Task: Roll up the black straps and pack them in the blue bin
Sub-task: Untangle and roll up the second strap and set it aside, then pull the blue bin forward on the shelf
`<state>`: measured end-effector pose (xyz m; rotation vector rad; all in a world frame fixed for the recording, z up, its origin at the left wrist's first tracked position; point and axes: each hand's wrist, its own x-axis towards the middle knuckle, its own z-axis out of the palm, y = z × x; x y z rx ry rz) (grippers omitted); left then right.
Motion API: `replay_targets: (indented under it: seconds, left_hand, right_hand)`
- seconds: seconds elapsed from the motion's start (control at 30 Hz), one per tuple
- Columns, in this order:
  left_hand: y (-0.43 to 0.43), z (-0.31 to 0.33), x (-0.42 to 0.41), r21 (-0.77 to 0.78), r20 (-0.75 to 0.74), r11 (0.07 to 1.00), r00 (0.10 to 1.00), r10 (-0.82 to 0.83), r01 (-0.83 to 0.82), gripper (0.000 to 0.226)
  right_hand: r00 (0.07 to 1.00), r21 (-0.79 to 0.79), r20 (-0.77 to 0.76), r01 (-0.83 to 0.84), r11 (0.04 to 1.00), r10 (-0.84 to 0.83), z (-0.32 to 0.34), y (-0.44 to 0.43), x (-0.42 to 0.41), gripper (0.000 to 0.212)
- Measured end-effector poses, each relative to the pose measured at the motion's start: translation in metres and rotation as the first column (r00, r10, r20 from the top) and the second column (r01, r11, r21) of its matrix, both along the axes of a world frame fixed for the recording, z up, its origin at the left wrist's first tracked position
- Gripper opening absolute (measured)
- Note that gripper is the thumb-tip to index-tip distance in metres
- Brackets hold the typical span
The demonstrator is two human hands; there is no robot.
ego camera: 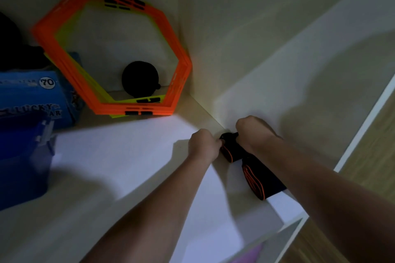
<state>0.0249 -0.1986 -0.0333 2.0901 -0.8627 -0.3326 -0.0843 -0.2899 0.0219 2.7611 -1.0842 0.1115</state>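
A rolled black strap with orange edging point(232, 151) lies against the shelf's right wall. My left hand point(203, 144) pinches its left end and my right hand point(252, 132) grips its far end from above. A second rolled black strap with orange edging point(259, 179) lies just nearer to me, partly under my right forearm. The blue bin point(23, 156) stands at the left edge of the shelf, dark and partly cut off by the frame.
A stack of orange and yellow hexagon rings point(177, 49) leans in the back corner, with a black round object point(140, 79) behind it. A blue printed box point(32, 92) sits behind the bin. The white shelf point(128, 156) ends at a front edge near me.
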Motion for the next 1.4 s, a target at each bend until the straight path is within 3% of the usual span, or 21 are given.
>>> replay_targets:
  seconds: [0.13,0.33,0.53,0.73,0.93,1.13,1.27,1.4]
  left_hand:
    - [0.022,0.029,0.015,0.03,0.156,0.999,0.988,0.009,-0.013,0.044]
    - [0.091,0.082,0.066,0.063,0.352,0.994,0.934,0.067,-0.095,0.041]
    - [0.2,0.123,0.113,0.079,0.632,0.928,0.738,0.236,-0.365,0.041]
    - [0.316,0.136,0.149,0.143,0.663,0.792,0.652,0.369,-0.593,0.046]
    - [0.41,0.122,0.175,0.194,0.643,0.694,0.625,0.444,-0.693,0.062]
    - [0.462,0.098,0.183,0.238,0.606,0.59,0.592,0.531,-0.772,0.07]
    - [0.482,0.082,0.185,0.192,0.511,0.622,0.619,0.597,-0.759,0.062]
    - [0.488,0.077,0.183,0.074,0.511,0.671,0.606,0.61,-0.738,0.047]
  right_hand:
    - [0.997,0.008,0.075,-0.029,1.0,0.029,0.022,0.015,0.008,0.015]
    - [0.961,0.063,0.247,-0.145,0.987,0.125,0.067,0.061,0.055,0.038]
    - [0.823,-0.013,0.412,-0.425,0.905,0.392,0.088,0.134,0.127,0.027]
    - [0.689,0.051,0.485,-0.637,0.769,0.539,0.078,0.215,0.18,0.046]
    - [0.601,0.126,0.558,-0.743,0.657,0.572,0.058,0.277,0.214,0.061]
    - [0.615,0.112,0.539,-0.73,0.674,0.576,0.026,0.307,0.231,0.065]
    - [0.596,0.123,0.552,-0.75,0.65,0.583,0.011,0.313,0.235,0.065]
    - [0.558,0.087,0.565,-0.772,0.629,0.607,0.003,0.311,0.236,0.054]
